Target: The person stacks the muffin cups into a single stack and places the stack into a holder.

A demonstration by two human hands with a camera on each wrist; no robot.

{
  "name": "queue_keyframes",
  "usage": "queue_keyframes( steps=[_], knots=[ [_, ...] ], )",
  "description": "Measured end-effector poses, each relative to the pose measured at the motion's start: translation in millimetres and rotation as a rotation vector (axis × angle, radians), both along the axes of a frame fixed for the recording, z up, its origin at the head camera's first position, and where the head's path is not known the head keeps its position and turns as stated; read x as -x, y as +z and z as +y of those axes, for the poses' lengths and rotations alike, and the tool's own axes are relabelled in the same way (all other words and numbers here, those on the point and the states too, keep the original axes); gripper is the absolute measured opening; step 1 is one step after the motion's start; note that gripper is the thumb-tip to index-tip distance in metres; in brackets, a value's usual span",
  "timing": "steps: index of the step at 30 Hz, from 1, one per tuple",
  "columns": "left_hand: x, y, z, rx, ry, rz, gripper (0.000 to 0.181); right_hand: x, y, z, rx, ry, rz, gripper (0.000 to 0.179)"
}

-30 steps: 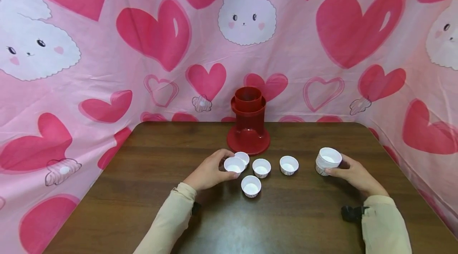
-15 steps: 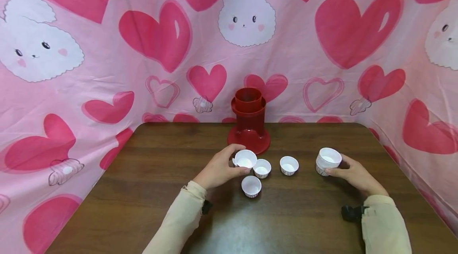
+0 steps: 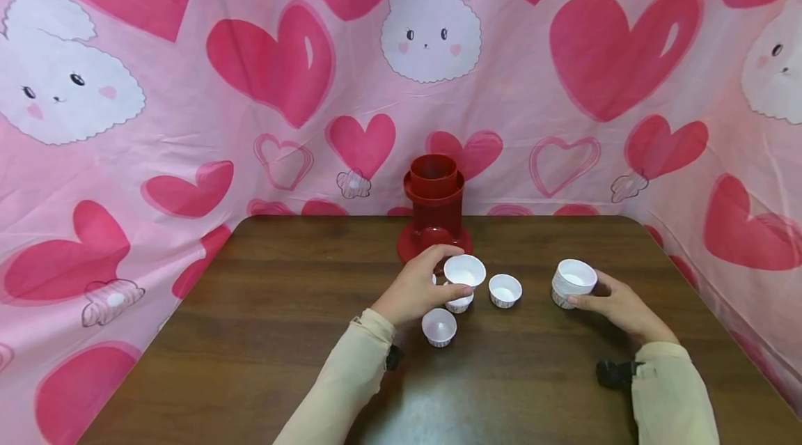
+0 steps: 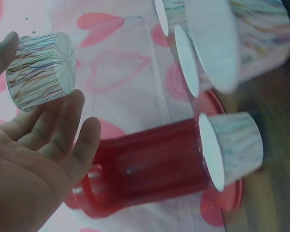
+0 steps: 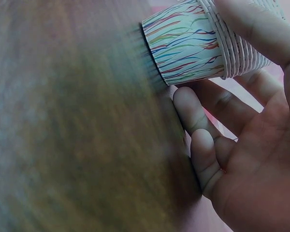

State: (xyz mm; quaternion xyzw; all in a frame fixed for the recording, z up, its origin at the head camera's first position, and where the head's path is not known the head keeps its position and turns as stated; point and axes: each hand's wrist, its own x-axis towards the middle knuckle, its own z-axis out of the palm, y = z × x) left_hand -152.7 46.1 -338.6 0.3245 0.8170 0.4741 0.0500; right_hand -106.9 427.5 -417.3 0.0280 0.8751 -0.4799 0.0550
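My left hand (image 3: 421, 283) pinches a white paper baking cup (image 3: 466, 271) by its sides, above the table. In the left wrist view this cup (image 4: 41, 71) shows coloured streaks and a pleated base. Below it a second cup (image 3: 460, 305) is partly covered by the held cup and fingers, and only a sliver of another shows behind the hand. Two more baking cups, one to the right (image 3: 505, 290) and one nearer (image 3: 439, 328), stand upright. At the right my right hand (image 3: 617, 304) grips a stack of baking cups (image 5: 183, 46) standing on the table, thumb in front.
A red plastic stand with a tube-like top (image 3: 435, 205) rises at the back middle of the wooden table (image 3: 250, 333). Behind the table hangs a pink cloth (image 3: 501, 97) with hearts and rabbits. Each wrist carries a small dark camera.
My left hand has carried its baking cup to the right, from the left end of the loose cups to over the middle one. My right hand stays on the stack.
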Motion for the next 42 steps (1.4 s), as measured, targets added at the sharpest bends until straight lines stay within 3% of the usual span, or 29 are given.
queue_keyframes(
  steps=[5, 10, 24, 31, 42],
  knots=[
    [1.6, 2.0, 16.9, -0.008, 0.01, -0.018, 0.057, 0.1, 0.6, 0, 0.001, -0.004, 0.01, 0.083],
    [3.6, 4.5, 37.4, 0.034, 0.008, 0.008, 0.055, -0.2, 0.2, -1, -0.007, -0.006, 0.021, 0.081],
    [12.0, 16.1, 92.9, 0.119, -0.062, 0.059, 0.06, 0.6, 0.1, -2, -0.022, 0.007, 0.041, 0.077],
    [20.2, 12.4, 118.6, 0.144, -0.075, 0.068, 0.061, -1.0, 2.6, -1, -0.025, 0.018, 0.045, 0.076],
    [21.0, -0.9, 148.4, 0.164, -0.063, 0.041, 0.059, -1.5, -0.3, 1, -0.016, 0.021, 0.017, 0.075]
  ],
)
